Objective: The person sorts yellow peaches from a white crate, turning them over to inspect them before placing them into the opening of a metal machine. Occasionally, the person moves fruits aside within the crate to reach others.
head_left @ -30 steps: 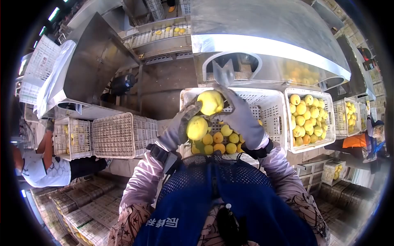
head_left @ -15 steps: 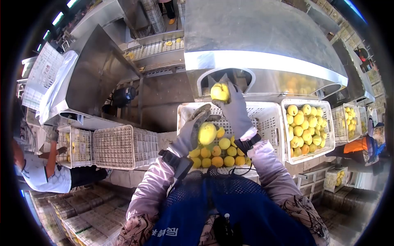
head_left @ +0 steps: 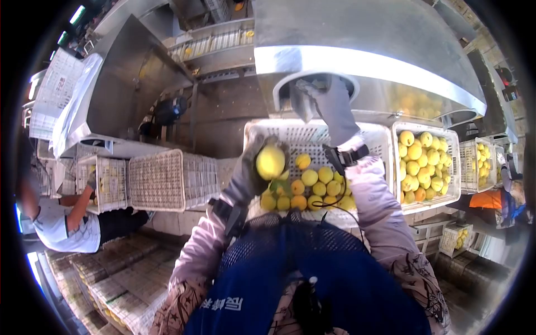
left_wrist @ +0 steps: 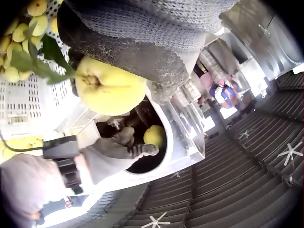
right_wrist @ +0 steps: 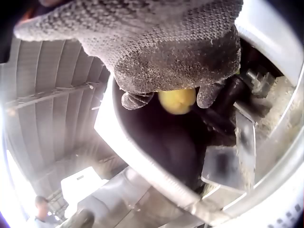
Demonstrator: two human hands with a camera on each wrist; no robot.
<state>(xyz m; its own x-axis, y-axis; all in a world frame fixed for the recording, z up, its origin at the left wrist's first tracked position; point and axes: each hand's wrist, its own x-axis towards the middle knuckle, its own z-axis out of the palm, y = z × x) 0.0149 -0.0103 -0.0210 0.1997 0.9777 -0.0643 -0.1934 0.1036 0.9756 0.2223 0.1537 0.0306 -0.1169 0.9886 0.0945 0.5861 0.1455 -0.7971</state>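
My gloved left hand (head_left: pixel 245 170) grips a yellow peach (left_wrist: pixel 110 89) over the near-left part of a white plastic crate (head_left: pixel 379 137). A stem with green leaves (left_wrist: pixel 45 59) shows at this peach in the left wrist view. My gloved right hand (head_left: pixel 332 106) reaches into the rounded opening (head_left: pixel 283 92) of a metal machine. Another yellow peach (left_wrist: pixel 154 136) lies just past its thumb and fingertips, inside that opening. In the right wrist view this peach (right_wrist: pixel 177 101) shows below the palm, partly hidden by it. Several loose peaches (head_left: pixel 325 176) fill the crate's near side.
To the right stands a second crate (head_left: pixel 454 167) heaped with peaches; an upturned crate (head_left: pixel 156 181) is on the left. Metal brackets (right_wrist: pixel 221 164) sit inside the opening. A black cable (head_left: pixel 335 204) crosses before the crate. A person (head_left: pixel 67 223) works at far left.
My right hand has carried a peach from beside the left hand forward into the machine's opening, where the peach now lies past the fingertips. My left hand keeps its peach, now held farther left.
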